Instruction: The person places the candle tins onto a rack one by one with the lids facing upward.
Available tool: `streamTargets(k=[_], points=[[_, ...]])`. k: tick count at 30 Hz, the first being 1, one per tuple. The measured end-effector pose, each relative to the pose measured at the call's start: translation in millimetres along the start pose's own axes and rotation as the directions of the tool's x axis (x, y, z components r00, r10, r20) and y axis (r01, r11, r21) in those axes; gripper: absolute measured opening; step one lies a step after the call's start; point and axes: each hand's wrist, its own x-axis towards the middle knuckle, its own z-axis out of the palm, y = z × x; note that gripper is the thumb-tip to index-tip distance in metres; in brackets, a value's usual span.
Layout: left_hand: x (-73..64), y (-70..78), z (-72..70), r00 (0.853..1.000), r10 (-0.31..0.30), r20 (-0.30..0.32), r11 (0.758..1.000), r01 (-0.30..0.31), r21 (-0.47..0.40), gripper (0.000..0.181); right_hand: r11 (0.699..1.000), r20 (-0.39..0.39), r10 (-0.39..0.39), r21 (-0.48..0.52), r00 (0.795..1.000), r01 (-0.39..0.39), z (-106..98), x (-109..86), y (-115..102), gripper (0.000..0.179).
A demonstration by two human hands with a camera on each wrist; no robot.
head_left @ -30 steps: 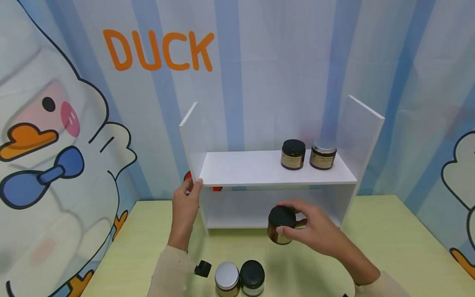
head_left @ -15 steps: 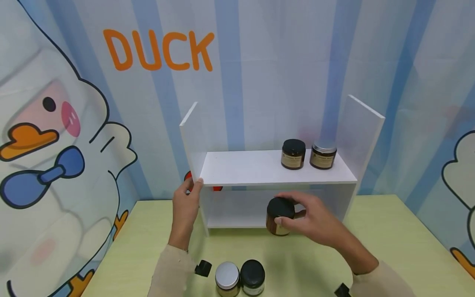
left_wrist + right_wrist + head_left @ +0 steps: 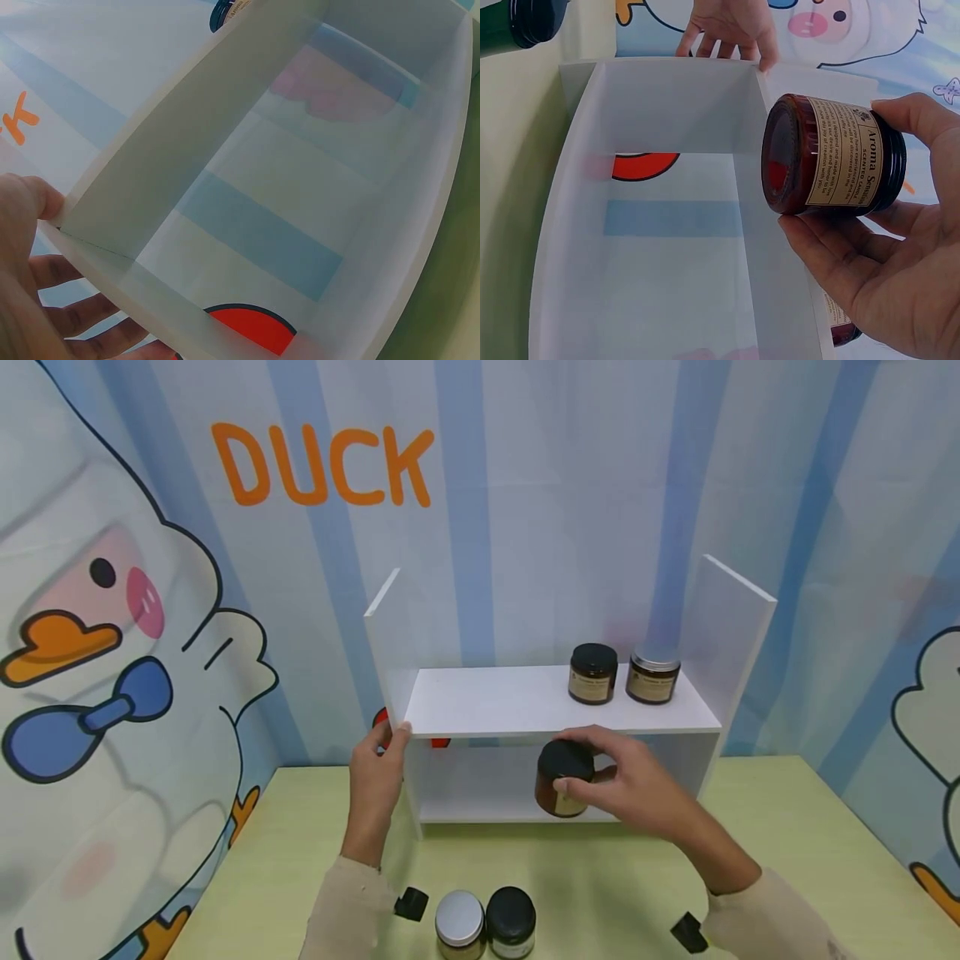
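Note:
My right hand (image 3: 633,785) grips a brown glass candle jar (image 3: 562,781) with a black lid, in front of the white shelf's lower opening. In the right wrist view the jar's label (image 3: 845,154) reads "Scented Candle". The left hand (image 3: 377,777) holds the left side panel of the white shelf (image 3: 487,702), its thumb on the front edge and fingers behind, as the left wrist view shows. On the upper board stand a black-lidded jar (image 3: 592,675) and a silver-lidded jar (image 3: 652,678), side by side at the right.
A silver-lidded jar (image 3: 460,922) and a black-lidded jar (image 3: 512,920) stand together at the front of the pale green table (image 3: 795,827). Tall side panels, such as the right panel (image 3: 727,627), rise above the upper board. A printed duck curtain (image 3: 540,510) hangs behind.
The right hand has lifted the candle jar upward, from near the lower board's front edge to higher before the opening. My left hand stays on the side panel.

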Motion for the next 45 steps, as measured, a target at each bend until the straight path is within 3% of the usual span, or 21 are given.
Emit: streamTargets(k=[35,45], points=[[-3.5,2.0,0.4,1.0,-0.008,0.009,1.0,0.008,-0.021,0.059,0.998,-0.034,0.013,-0.055,0.999,-0.015,-18,31.7,-5,0.053],[-2.7,2.8,0.4,1.0,-0.004,-0.001,1.0,0.004,0.019,0.056,0.997,-0.036,0.025,-0.067,0.999,-0.027,-21,36.6,-7,0.053]])
